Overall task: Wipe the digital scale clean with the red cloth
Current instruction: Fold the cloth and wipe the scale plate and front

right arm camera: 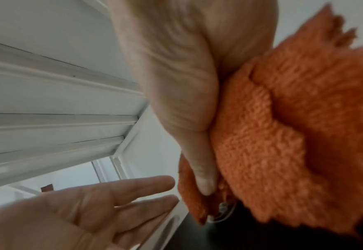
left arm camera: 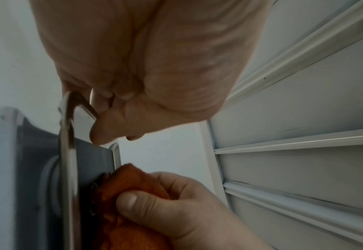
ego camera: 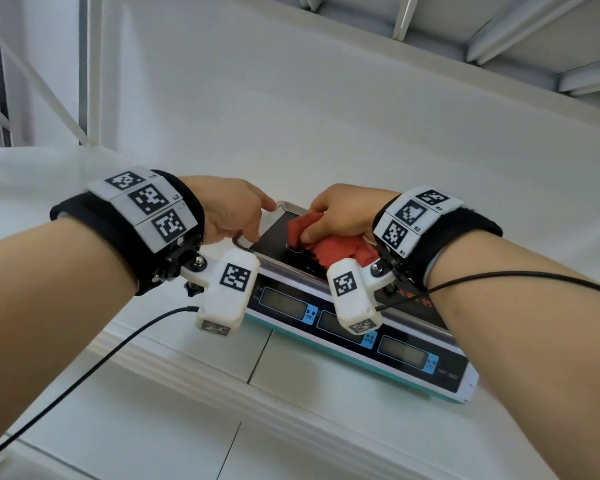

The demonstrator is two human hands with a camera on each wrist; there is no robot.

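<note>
Scale [ego camera: 357, 327]: one; red cloth [ego camera: 329, 245]: one; display windows: three.

bare white shelf [ego camera: 326, 109] behind scale [ego camera: 361, 327]; both hands crowding its platter [ego camera: 274, 237]

The cloth [ego camera: 329, 244] was red-orange; the digital scale [ego camera: 357, 336] had a black panel, teal base and blue button labels.
</note>
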